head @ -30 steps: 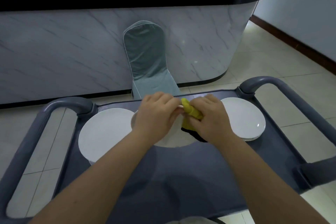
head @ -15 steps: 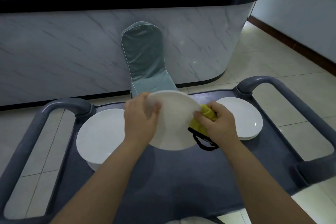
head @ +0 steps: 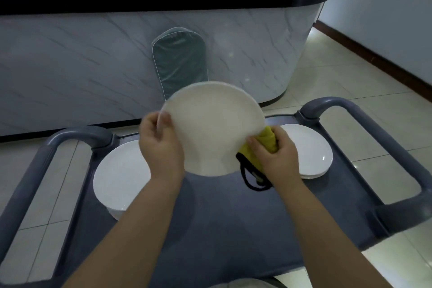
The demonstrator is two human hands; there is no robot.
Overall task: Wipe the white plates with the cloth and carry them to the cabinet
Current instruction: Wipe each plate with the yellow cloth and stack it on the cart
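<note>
The white plate point(head: 210, 128) sits higher mid-frame, more upright than before. Left hand point(head: 161, 145) grips its rim; right hand point(head: 275, 156) pinches yellow cloth point(head: 266, 142) against it.

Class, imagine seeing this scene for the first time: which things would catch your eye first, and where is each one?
A white plate is held tilted at the centre. The left hand grips its left rim, while the right hand presses a yellow cloth to its lower right edge. Below them, a left plate stack and a right plate stack sit on the grey cart.
</note>
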